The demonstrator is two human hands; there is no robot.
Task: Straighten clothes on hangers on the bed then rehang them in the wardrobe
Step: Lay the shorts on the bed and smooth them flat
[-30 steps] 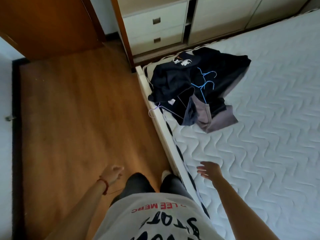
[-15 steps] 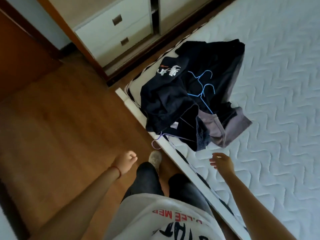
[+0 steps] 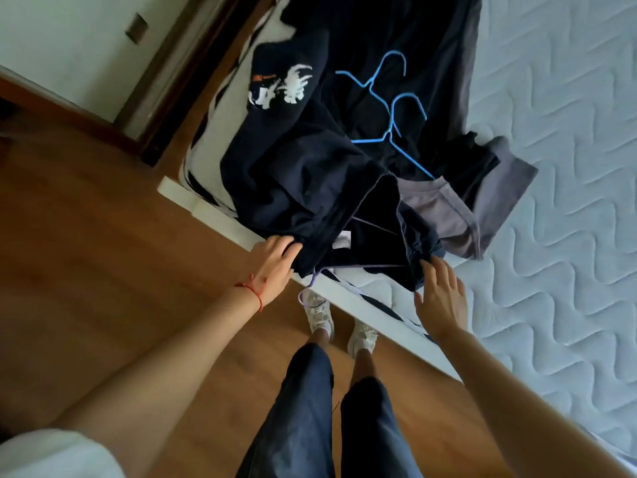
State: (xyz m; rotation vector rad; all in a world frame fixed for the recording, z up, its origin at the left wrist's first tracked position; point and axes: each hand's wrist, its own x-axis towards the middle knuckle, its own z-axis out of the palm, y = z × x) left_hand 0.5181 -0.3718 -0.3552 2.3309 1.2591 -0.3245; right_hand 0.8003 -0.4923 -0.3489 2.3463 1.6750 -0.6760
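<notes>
A heap of dark clothes [image 3: 310, 174] lies on the corner of the bed [image 3: 568, 236], one piece with a white print [image 3: 282, 88]. A grey garment [image 3: 458, 215] sticks out at the heap's right. Two blue hangers [image 3: 393, 112] rest on top. A lilac hanger hook [image 3: 308, 288] pokes out from the near hem, over the bed's edge. My left hand [image 3: 275, 263] touches the dark fabric's near left edge, fingers spread. My right hand [image 3: 441, 294] touches the near right edge of the same fabric, fingers apart. Neither hand has closed around the cloth.
Wardrobe drawers [image 3: 79, 39] and a dark wooden frame [image 3: 179, 74] stand at the upper left, behind the bed corner. Wooden floor [image 3: 103, 253] fills the left side. My legs and white shoes [image 3: 320, 315] stand against the white bed rail [image 3: 372, 305].
I have stepped closer to the heap. Both hands have moved forward from mid-air and now rest on the near edge of the dark clothes.
</notes>
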